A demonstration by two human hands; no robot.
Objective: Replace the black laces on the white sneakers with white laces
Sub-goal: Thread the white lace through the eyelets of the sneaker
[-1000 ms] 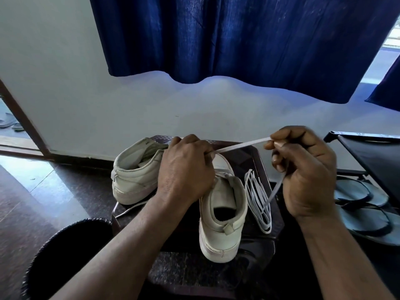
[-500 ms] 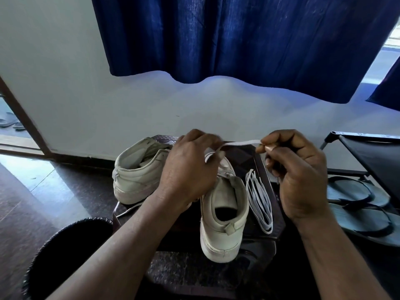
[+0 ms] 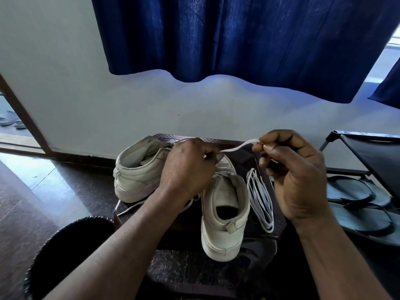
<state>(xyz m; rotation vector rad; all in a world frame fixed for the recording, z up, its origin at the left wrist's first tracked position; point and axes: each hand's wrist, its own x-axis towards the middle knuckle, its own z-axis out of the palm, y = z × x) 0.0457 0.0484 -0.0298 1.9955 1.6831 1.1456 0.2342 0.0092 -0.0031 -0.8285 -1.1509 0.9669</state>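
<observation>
Lace of flat white fabric (image 3: 236, 147) stretches between two hands above a white leather sneaker (image 3: 225, 215), heel nearest, on a dark low table (image 3: 242, 158). Left hand (image 3: 190, 167) pinches it at the eyelets; right hand (image 3: 296, 176) pinches its free end. A second white sneaker (image 3: 138, 169) sits far left, and a bundle of white laces (image 3: 259, 200) lies just right.

Dark stool (image 3: 242, 165): far sneaker (image 3: 138, 174) at left, near sneaker (image 3: 225, 224) centre, folded white lace bundle (image 3: 259, 198) just right.
</observation>
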